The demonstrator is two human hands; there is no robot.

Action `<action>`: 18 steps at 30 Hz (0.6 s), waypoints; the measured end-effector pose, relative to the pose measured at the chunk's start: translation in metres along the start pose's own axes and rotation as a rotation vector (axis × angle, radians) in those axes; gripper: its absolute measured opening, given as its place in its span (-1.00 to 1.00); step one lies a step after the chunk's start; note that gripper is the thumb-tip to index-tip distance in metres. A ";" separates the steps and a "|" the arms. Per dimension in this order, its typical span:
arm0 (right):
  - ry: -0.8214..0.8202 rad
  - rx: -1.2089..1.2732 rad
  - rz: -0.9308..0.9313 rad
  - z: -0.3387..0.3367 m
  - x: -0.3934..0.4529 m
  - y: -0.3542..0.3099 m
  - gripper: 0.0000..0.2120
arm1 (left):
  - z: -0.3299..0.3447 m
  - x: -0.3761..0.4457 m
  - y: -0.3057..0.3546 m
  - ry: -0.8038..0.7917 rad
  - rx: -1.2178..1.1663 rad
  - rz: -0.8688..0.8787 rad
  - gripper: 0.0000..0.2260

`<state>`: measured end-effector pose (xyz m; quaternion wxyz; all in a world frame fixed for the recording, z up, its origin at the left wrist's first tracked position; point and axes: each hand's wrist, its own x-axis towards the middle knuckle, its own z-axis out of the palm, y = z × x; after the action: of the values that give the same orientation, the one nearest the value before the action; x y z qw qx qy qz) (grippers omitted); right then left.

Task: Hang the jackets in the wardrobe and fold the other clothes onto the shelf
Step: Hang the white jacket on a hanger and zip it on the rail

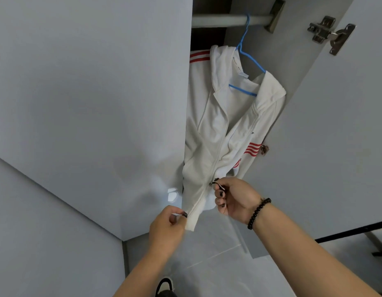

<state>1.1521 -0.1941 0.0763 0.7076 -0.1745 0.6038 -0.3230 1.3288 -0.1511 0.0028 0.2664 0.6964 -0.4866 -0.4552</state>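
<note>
Head view: both hands pinch the hung jacket [215, 133] (left hand [166, 226] hem, right hand [235, 198] zipper pull).

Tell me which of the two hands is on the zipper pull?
The right hand, the one with the beaded bracelet, pinches the pull on the white jacket; the left hand only grips the hem.

You can read no text here: the neck label [243, 75] inside the white jacket [218, 133] is too small and blurred to make out.
</note>
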 end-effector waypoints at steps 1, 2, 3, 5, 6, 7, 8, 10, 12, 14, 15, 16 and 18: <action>-0.005 0.016 0.000 0.001 0.000 -0.001 -0.72 | 0.000 0.003 0.004 0.032 0.038 0.082 -0.93; -0.011 0.021 0.000 0.003 -0.001 -0.003 -0.71 | 0.001 0.007 0.008 0.051 0.063 0.162 -0.89; -0.016 0.018 0.002 0.004 -0.001 -0.004 -0.71 | 0.002 0.011 0.013 0.057 0.092 0.238 -0.83; -0.025 0.009 0.004 0.008 -0.002 -0.006 -0.69 | 0.005 0.020 0.022 0.069 0.168 0.371 -0.74; -0.026 0.017 0.004 0.010 -0.001 -0.008 -0.69 | 0.007 0.025 0.026 0.094 0.205 0.436 -0.73; -0.026 0.042 0.006 0.011 -0.001 -0.010 -0.68 | 0.008 0.029 0.030 0.124 0.232 0.496 -0.77; -0.023 0.081 0.010 0.012 0.000 -0.013 -0.67 | 0.009 0.034 0.033 0.140 0.245 0.537 -0.83; -0.006 0.161 0.020 0.012 0.002 -0.020 -0.66 | 0.009 0.042 0.036 0.115 0.239 0.554 -0.89; 0.020 0.216 0.029 0.011 0.006 -0.026 -0.66 | 0.008 0.048 0.036 0.066 0.230 0.555 -0.86; 0.039 0.250 0.047 0.008 0.010 -0.029 -0.66 | 0.004 0.055 0.032 0.035 0.208 0.577 -0.86; 0.041 0.263 0.056 0.006 0.014 -0.029 -0.66 | 0.002 0.057 0.030 0.019 0.179 0.571 -0.87; 0.046 0.277 0.066 0.005 0.017 -0.028 -0.67 | -0.001 0.059 0.029 0.001 0.151 0.554 -0.87; 0.051 0.289 0.082 0.005 0.023 -0.030 -0.69 | -0.006 0.065 0.025 -0.029 0.139 0.514 -0.85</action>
<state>1.1514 -0.2317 0.0795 0.7223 -0.0377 0.5754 -0.3818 1.3301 -0.2204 0.0012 0.3179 0.5597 -0.6815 -0.3483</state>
